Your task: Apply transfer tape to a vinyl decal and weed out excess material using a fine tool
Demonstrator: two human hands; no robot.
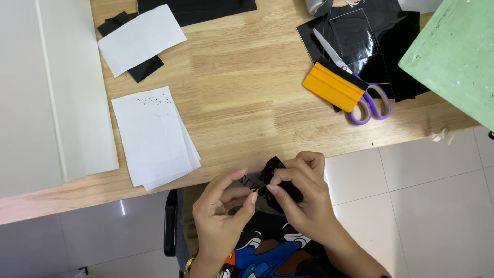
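Observation:
My left hand [221,211] and my right hand [303,193] meet just below the near edge of the wooden table [247,98]. Between them is a small black vinyl piece [271,166] with a clear film part [250,181] showing on its left. My right hand grips the black piece with thumb and forefinger. The thumb and forefinger of my left hand pinch at the piece's left edge. Most of the piece is hidden by my fingers.
White paper sheets [152,135] lie on the table left of my hands. An orange squeegee [334,86] and purple-handled scissors [360,95] rest on black vinyl sheets [381,36] at the back right. A green cutting mat [455,54] overhangs the right corner. A white board [51,87] covers the left.

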